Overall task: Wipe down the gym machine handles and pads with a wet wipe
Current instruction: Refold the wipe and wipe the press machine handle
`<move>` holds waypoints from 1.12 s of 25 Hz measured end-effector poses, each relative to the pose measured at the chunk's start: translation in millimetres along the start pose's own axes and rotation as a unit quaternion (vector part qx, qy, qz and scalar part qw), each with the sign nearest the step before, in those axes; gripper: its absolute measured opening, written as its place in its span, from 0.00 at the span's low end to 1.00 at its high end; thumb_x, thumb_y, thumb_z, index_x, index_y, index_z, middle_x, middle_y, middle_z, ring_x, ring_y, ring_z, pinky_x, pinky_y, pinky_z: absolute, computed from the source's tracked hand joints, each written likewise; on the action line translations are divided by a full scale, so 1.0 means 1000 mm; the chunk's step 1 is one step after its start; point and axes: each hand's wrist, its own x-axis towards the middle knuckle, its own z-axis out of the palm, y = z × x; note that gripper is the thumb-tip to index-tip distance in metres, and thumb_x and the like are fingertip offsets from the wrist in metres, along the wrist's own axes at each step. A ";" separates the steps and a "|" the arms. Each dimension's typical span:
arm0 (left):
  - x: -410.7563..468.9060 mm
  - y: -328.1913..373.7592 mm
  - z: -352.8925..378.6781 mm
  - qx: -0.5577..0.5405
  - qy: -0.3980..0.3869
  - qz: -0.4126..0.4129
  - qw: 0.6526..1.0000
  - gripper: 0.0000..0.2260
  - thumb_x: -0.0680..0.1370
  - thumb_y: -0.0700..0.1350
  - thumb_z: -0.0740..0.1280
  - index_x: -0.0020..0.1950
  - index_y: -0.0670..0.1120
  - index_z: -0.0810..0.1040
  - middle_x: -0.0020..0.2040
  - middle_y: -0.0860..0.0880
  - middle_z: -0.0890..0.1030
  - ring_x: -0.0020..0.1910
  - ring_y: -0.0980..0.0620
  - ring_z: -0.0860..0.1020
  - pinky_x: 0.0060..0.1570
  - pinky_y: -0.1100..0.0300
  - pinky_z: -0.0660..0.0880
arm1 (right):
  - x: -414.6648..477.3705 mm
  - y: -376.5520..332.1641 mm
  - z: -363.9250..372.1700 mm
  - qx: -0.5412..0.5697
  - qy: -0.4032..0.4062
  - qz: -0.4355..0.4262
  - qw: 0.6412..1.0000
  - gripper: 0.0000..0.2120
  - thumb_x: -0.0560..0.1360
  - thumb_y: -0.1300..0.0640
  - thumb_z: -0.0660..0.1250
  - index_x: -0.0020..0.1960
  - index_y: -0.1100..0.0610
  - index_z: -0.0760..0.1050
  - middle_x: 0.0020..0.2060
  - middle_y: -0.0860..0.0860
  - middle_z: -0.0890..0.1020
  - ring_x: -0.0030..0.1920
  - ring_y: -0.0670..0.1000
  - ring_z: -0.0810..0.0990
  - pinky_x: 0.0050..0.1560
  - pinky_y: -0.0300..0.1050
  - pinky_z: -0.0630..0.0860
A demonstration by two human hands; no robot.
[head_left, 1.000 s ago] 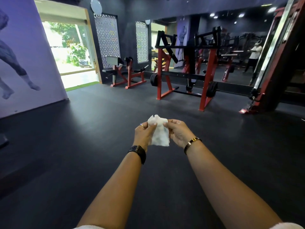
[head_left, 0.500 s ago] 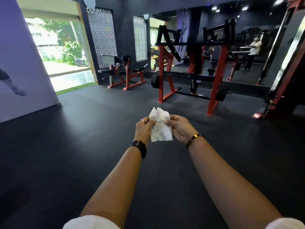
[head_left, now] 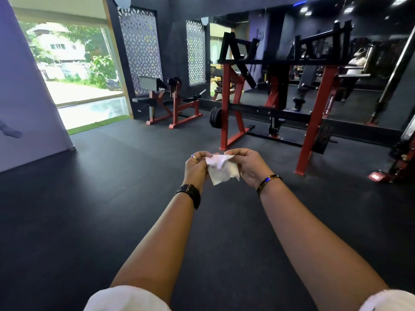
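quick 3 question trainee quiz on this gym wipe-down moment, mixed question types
1. True or false: the wet wipe is pressed against a machine pad.
2. What holds the wipe? A) left hand alone B) right hand alone C) both hands, each with a pinching grip
3. Fill in: the uprights of the nearest machine are painted ___.
Key: 1 false; 2 C; 3 red

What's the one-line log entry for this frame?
stage: wipe prep | left hand: pinches white wet wipe | right hand: pinches same wipe | red-and-black gym machine: ahead, untouched
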 end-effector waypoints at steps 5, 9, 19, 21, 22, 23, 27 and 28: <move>0.143 -0.022 -0.020 -0.044 0.006 0.001 0.999 0.14 0.75 0.27 0.58 0.38 0.44 0.72 0.45 0.43 0.84 0.43 0.45 0.82 0.38 0.57 0.78 | 0.158 0.029 0.005 -0.050 0.027 -0.011 0.998 0.16 0.74 0.76 0.56 0.35 0.61 0.74 0.35 0.58 0.78 0.33 0.52 0.78 0.28 0.38 0.75; 0.279 -0.031 -0.046 -0.051 0.011 -0.023 0.998 0.12 0.77 0.32 0.61 0.52 0.46 0.76 0.46 0.45 0.82 0.40 0.49 0.81 0.40 0.54 0.80 | 0.297 0.051 0.024 -0.081 0.048 -0.028 0.995 0.20 0.71 0.78 0.49 0.33 0.57 0.69 0.32 0.53 0.73 0.31 0.50 0.71 0.25 0.34 0.67; 0.584 -0.052 -0.079 -0.045 0.010 -0.064 0.997 0.10 0.79 0.46 0.64 0.61 0.49 0.73 0.47 0.44 0.82 0.42 0.47 0.81 0.44 0.51 0.80 | 0.606 0.082 0.045 -0.102 0.040 -0.080 0.991 0.21 0.67 0.78 0.48 0.31 0.55 0.69 0.32 0.49 0.72 0.34 0.47 0.69 0.34 0.37 0.67; 0.651 -0.068 -0.079 -0.017 0.001 -0.046 0.999 0.18 0.77 0.39 0.68 0.65 0.48 0.69 0.39 0.49 0.82 0.39 0.49 0.81 0.48 0.48 0.79 | 0.674 0.090 0.040 -0.109 0.035 -0.090 0.989 0.21 0.68 0.77 0.50 0.31 0.54 0.70 0.32 0.48 0.73 0.35 0.47 0.69 0.36 0.39 0.66; 0.685 -0.074 -0.078 0.001 -0.002 -0.035 0.999 0.21 0.76 0.36 0.68 0.66 0.48 0.68 0.34 0.51 0.81 0.38 0.50 0.80 0.52 0.45 0.77 | 0.706 0.092 0.038 -0.103 0.036 -0.084 0.990 0.21 0.69 0.76 0.51 0.32 0.54 0.71 0.32 0.48 0.74 0.35 0.47 0.70 0.36 0.39 0.67; 0.718 -0.082 -0.077 0.013 0.000 -0.026 1.000 0.21 0.75 0.34 0.68 0.65 0.48 0.69 0.30 0.52 0.80 0.38 0.49 0.79 0.54 0.43 0.76 | 0.738 0.095 0.036 -0.089 0.040 -0.067 0.993 0.20 0.71 0.74 0.52 0.34 0.54 0.74 0.33 0.48 0.75 0.36 0.47 0.72 0.35 0.39 0.68; 0.851 -0.105 -0.067 0.007 0.036 -0.012 0.999 0.19 0.73 0.34 0.71 0.60 0.49 0.73 0.31 0.52 0.81 0.38 0.48 0.79 0.57 0.42 0.75 | 0.867 0.094 0.022 -0.007 0.074 0.022 0.997 0.10 0.78 0.62 0.57 0.54 0.55 0.75 0.33 0.48 0.74 0.33 0.45 0.72 0.28 0.37 0.69; 0.884 -0.108 -0.067 0.005 0.039 -0.002 0.999 0.19 0.73 0.34 0.71 0.59 0.50 0.74 0.33 0.50 0.82 0.40 0.47 0.80 0.57 0.42 0.76 | 0.898 0.094 0.019 0.010 0.058 0.031 0.998 0.09 0.78 0.58 0.62 0.58 0.57 0.73 0.37 0.49 0.76 0.35 0.45 0.74 0.29 0.36 0.71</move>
